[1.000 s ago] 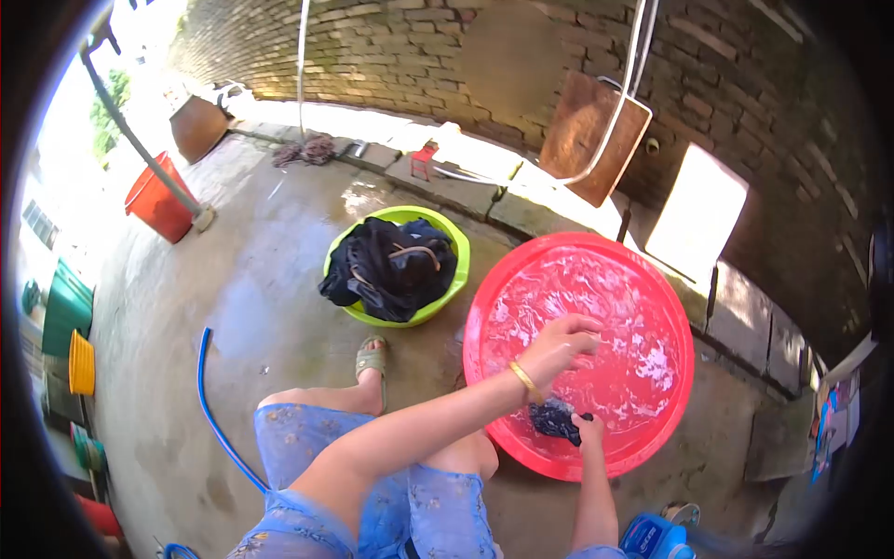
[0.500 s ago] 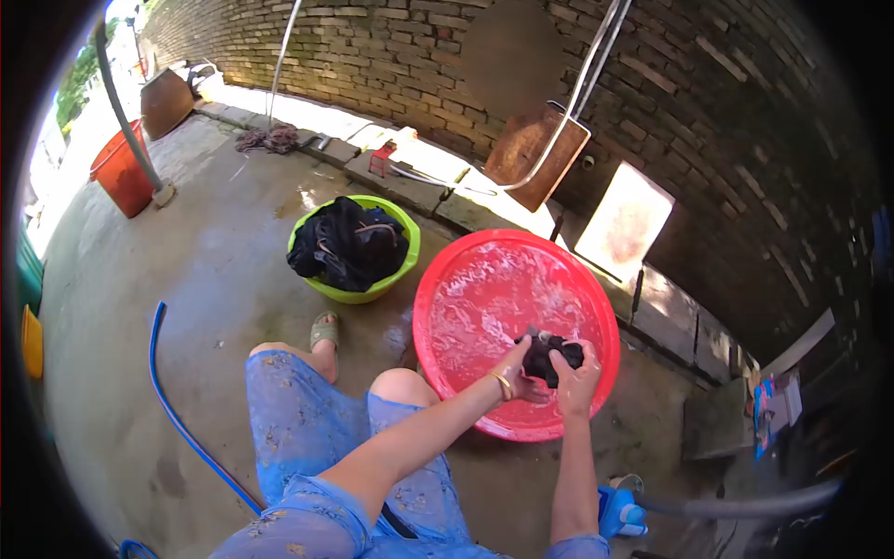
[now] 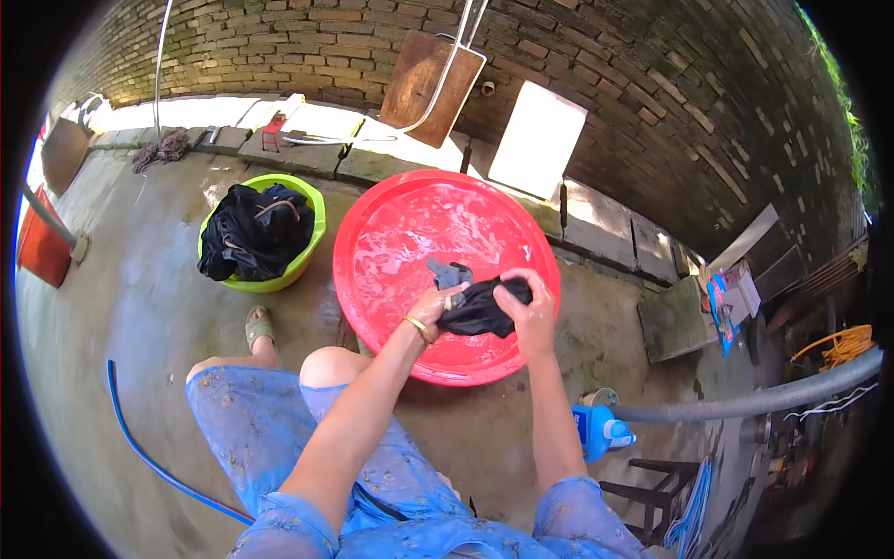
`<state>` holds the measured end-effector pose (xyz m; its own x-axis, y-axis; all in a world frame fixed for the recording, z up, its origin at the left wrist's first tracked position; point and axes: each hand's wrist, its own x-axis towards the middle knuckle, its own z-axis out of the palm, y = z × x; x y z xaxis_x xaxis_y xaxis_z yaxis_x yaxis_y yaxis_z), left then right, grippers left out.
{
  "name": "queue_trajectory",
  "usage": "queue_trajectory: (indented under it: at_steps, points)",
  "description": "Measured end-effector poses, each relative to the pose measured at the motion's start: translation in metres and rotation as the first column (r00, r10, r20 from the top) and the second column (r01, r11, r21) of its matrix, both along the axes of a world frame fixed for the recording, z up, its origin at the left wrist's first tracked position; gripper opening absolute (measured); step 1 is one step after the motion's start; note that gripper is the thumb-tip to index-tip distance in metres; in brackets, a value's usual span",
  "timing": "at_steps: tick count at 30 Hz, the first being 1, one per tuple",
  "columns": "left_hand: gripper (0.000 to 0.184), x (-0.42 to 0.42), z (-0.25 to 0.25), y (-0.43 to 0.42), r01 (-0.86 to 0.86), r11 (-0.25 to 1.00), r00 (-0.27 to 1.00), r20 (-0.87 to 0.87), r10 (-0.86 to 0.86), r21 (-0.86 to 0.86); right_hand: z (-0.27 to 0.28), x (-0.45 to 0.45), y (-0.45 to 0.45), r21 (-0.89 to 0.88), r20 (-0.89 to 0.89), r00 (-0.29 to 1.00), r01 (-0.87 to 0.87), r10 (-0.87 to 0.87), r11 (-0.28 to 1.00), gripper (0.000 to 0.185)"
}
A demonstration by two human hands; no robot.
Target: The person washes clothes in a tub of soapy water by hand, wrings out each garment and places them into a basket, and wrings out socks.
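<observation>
Over the red basin [image 3: 358, 321] of soapy water, a wet black cloth garment [image 3: 477, 312] is stretched between my two hands. My left hand [image 3: 431, 309], with a gold bangle at its wrist, grips the cloth's left end. The right end is held by my right hand [image 3: 529, 315], thumb on top and fingers curled behind. A grey piece of cloth [image 3: 451, 273] shows just beyond my left hand; whether it belongs to the same garment I cannot tell.
A green tub [image 3: 317, 233] heaped with black clothes [image 3: 256, 233] stands left of the basin. A blue hose [image 3: 149, 458] lies on the concrete at left. To the right are a blue bottle [image 3: 601, 430], a grey pipe [image 3: 745, 405] and a dark stool [image 3: 652, 489].
The bunched black cloth is now spread out between my hands, which are farther apart. The view has swung to the right.
</observation>
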<state>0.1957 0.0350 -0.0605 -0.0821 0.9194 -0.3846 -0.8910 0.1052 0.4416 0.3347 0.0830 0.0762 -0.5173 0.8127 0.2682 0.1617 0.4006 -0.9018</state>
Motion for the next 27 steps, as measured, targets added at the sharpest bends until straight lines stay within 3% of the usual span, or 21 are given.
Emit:
queue_trajectory:
  at_steps: [2, 4, 5, 6, 8, 9, 10, 11, 12, 13, 14, 16, 17, 21, 23, 24, 25, 26, 27]
  points:
    - [0.033, 0.000, 0.020, -0.005, 0.014, 1.000, 0.998, -0.068, -0.014, -0.009, -0.020, -0.020, 0.036, -0.082, -0.033, 0.999, -0.029, 0.026, 0.996, 0.018]
    - [0.046, 0.001, 0.026, -0.007, 0.149, 0.985, 0.988, 0.034, -0.152, 0.087, -0.057, -0.037, 0.064, -0.150, 0.047, 0.992, -0.113, 0.121, 0.982, 0.018]
    - [0.048, 0.003, 0.032, -0.009, 0.180, 0.978, 0.984, -0.028, -0.178, 0.107, -0.074, -0.043, 0.074, -0.175, 0.109, 0.983, -0.128, 0.148, 0.976, 0.022]
    - [0.048, 0.006, 0.034, -0.010, 0.184, 0.977, 0.983, -0.025, -0.182, 0.106, -0.085, -0.046, 0.080, -0.177, 0.113, 0.983, -0.123, 0.145, 0.976, 0.022]
    - [0.047, 0.012, 0.034, -0.011, 0.099, 0.994, 0.995, 0.002, -0.099, 0.054, -0.100, -0.051, 0.087, -0.360, 0.130, 0.966, -0.163, 0.222, 0.919, 0.030]
    - [0.042, 0.016, 0.026, -0.008, 0.051, 0.999, 0.994, 0.093, -0.052, 0.008, -0.106, -0.048, 0.088, -0.407, -0.092, 0.960, -0.277, 0.263, 0.870, 0.042]
    - [0.042, 0.018, 0.029, -0.010, 0.053, 0.999, 0.994, 0.091, -0.054, 0.006, -0.114, -0.043, 0.085, -0.409, -0.094, 0.961, -0.276, 0.261, 0.870, 0.042]
    - [0.043, 0.018, 0.034, -0.012, 0.025, 1.000, 0.989, 0.148, -0.025, -0.001, -0.122, -0.037, 0.079, -0.648, -0.414, 0.896, -0.413, 0.160, 0.640, 0.050]
    - [0.043, 0.018, 0.037, -0.013, -0.004, 1.000, 0.979, 0.206, 0.005, -0.007, -0.129, -0.030, 0.072, -0.734, -0.641, 0.765, -0.589, -0.057, 0.339, 0.058]
    - [0.046, 0.017, 0.037, -0.011, 0.017, 0.996, 0.949, 0.312, -0.043, 0.085, -0.135, -0.028, 0.054, -0.733, -0.642, 0.765, -0.590, -0.055, 0.340, 0.058]
    - [0.046, 0.018, 0.040, -0.008, 0.015, 0.996, 0.950, 0.309, -0.042, 0.089, -0.140, -0.033, 0.029, -0.708, -0.694, 0.693, -0.608, -0.194, 0.359, 0.061]
    - [0.039, 0.023, 0.046, -0.005, -0.083, 0.985, 0.879, 0.478, 0.001, 0.152, -0.136, -0.042, 0.017, -0.684, -0.729, 0.602, -0.625, -0.326, 0.377, 0.064]
    - [0.042, 0.025, 0.047, -0.007, -0.095, 0.985, 0.840, 0.542, 0.004, 0.141, -0.132, -0.045, 0.017, -0.657, -0.753, 0.584, -0.647, -0.303, 0.387, 0.064]
    - [0.040, 0.028, 0.044, -0.014, -0.043, 0.987, 0.858, 0.512, -0.043, 0.155, -0.114, -0.055, 0.027, -0.540, -0.840, 0.497, -0.725, -0.217, 0.428, 0.065]
    - [0.042, 0.025, 0.042, -0.017, 0.078, 0.991, 0.943, 0.315, -0.108, 0.106, -0.109, -0.048, 0.053, -0.531, -0.845, 0.506, -0.761, -0.173, 0.373, 0.052]
    - [0.042, 0.022, 0.041, -0.015, 0.070, 0.991, 0.942, 0.320, -0.103, 0.111, -0.107, -0.045, 0.066, -0.527, -0.848, 0.509, -0.777, -0.150, 0.345, 0.046]
    - [0.042, 0.021, 0.041, -0.014, 0.103, 0.991, 0.977, 0.180, -0.118, 0.086, -0.105, -0.043, 0.089, -0.604, -0.696, 0.704, -0.680, 0.139, 0.415, 0.038]
    - [0.043, 0.021, 0.044, -0.015, 0.134, 0.990, 0.990, 0.039, -0.136, 0.053, -0.099, -0.045, 0.100, -0.636, -0.432, 0.814, -0.580, 0.388, 0.509, 0.030]
    - [0.042, 0.025, 0.048, -0.013, 0.107, 0.993, 0.993, -0.043, -0.106, 0.040, -0.097, -0.047, 0.104, -0.647, -0.423, 0.819, -0.573, 0.389, 0.503, 0.030]
